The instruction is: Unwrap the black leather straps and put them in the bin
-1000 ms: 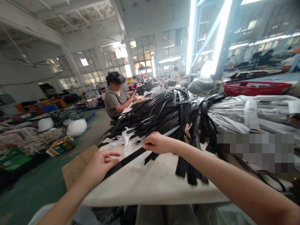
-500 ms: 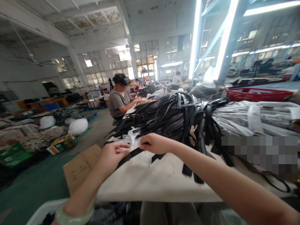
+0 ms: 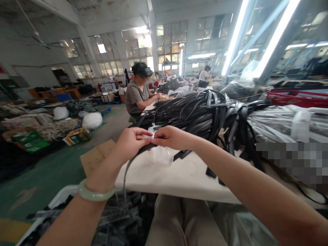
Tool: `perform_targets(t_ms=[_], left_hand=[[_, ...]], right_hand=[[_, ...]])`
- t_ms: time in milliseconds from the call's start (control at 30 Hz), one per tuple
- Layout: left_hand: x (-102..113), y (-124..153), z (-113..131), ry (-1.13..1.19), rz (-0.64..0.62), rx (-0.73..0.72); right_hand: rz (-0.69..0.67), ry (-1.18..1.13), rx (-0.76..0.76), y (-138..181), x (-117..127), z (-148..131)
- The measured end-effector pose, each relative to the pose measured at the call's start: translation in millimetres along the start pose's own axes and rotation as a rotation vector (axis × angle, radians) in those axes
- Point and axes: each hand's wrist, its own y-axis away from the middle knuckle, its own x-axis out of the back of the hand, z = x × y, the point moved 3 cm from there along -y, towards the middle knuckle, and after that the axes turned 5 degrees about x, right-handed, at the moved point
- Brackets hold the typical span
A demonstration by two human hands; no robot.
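A black strap (image 3: pixel 146 148) runs under my left hand (image 3: pixel 129 143), and its tail hangs down past the table's near edge. The left fingers are closed on it. Just to the right, my right hand (image 3: pixel 173 137) pinches at the same strap, fingertips meeting those of the left; exactly what lies between them is hidden. Beneath the hands, a clear plastic bag (image 3: pixel 162 155) rests on the pale tabletop (image 3: pixel 164 177). Beyond them spreads a large heap of black straps (image 3: pixel 184 111), some ends reaching toward me.
A white bin (image 3: pixel 63 193) with black pieces stands below at left, beside a cardboard box (image 3: pixel 96 158). White-wrapped bundles (image 3: pixel 276 119) and a red crate (image 3: pixel 294 98) are at right. A co-worker (image 3: pixel 138 97) sits at the table's far left side.
My hands have come together from a small gap, and the strap's tail now hangs over the table edge. The view has tilted down and shifted left.
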Motion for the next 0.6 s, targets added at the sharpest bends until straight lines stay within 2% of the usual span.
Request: perform_targets(t_ms=[100, 200, 267, 333, 433, 533, 600], left_hand=[[5.8, 2.9, -1.2, -0.016, 0.056, -0.028], [6.3, 3.8, -3.5, 0.0, 0.092, -0.063], [5.0, 3.6, -6.4, -0.007, 0.085, -0.079], [7.0, 4.1, -11.4, -0.01, 0.073, -0.079], [14.4, 6.1, -18.3, -0.031, 0.085, -0.067], [12.5, 6.6, -15.8, -0.062, 0.047, -0.072], [6.2, 6.7, -10.3, -0.075, -0.012, -0.089]], right_hand=[[-0.03, -0.018, -0.085, 2.2, -2.3, 1.5], [0.02, -0.004, -0.117, -0.7, -6.9, 3.4], [0.042, 0.009, -0.102, -3.8, -11.5, 0.9], [0.007, 0.015, -0.101, -3.1, -13.4, -1.8], [-0.064, 0.012, -0.187, 3.8, -9.5, -0.3], [-0.024, -0.027, -0.255, 2.8, -11.2, -0.3], [0.006, -0.083, -0.254, -5.3, -22.3, -5.8]])
